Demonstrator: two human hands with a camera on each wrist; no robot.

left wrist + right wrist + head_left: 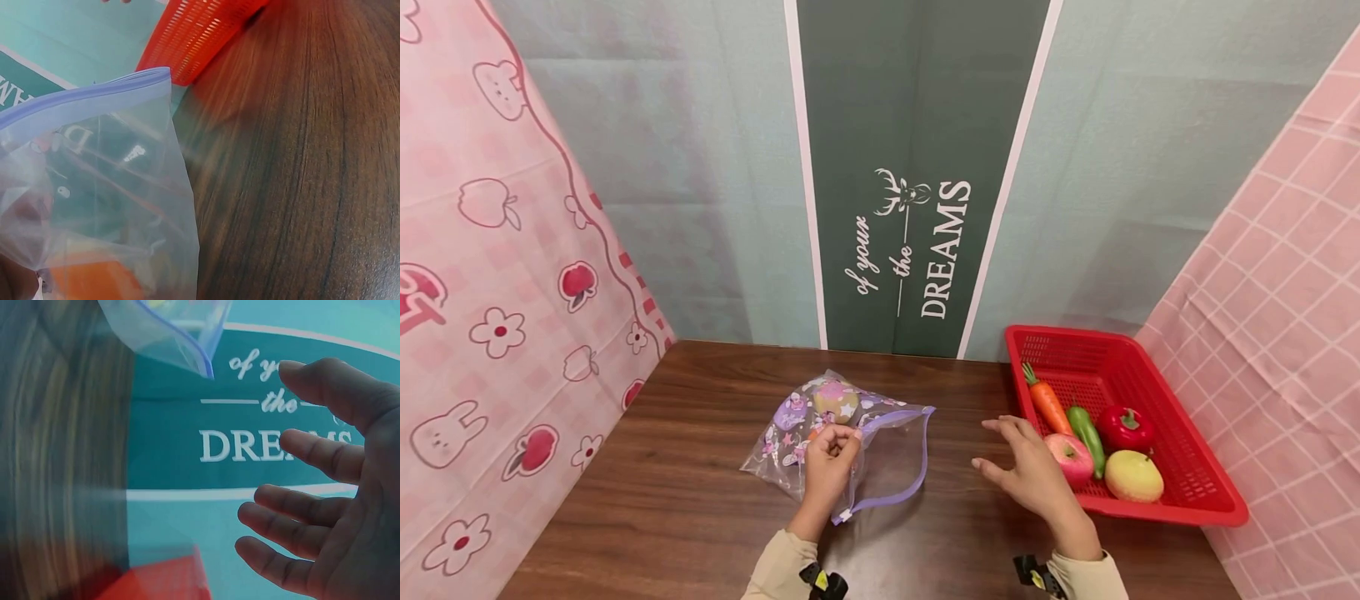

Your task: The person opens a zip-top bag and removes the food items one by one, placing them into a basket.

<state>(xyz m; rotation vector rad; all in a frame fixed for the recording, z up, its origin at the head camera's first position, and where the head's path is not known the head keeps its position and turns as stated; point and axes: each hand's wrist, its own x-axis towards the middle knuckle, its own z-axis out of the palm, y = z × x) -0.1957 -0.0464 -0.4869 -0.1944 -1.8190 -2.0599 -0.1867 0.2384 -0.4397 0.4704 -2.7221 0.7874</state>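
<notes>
A clear zip bag (891, 501) with a purple slider edge and cartoon print lies on the table, its mouth gaping to the right. My left hand (831, 473) pinches the near layer of the bag by the mouth. Inside the bag a round yellowish thing (835, 405) shows, and something orange (94, 279) appears through the plastic in the left wrist view. My right hand (1036, 473) hovers between the bag and the red basket (1197, 429), fingers spread and palm bare in the right wrist view.
The basket at the right holds a carrot (1049, 407), a green pepper (1086, 437), a red bell pepper (1125, 427), a pink apple (1072, 461) and a round yellow fruit (1134, 477). Printed cloths hang behind and on both sides of the wooden table (700, 417).
</notes>
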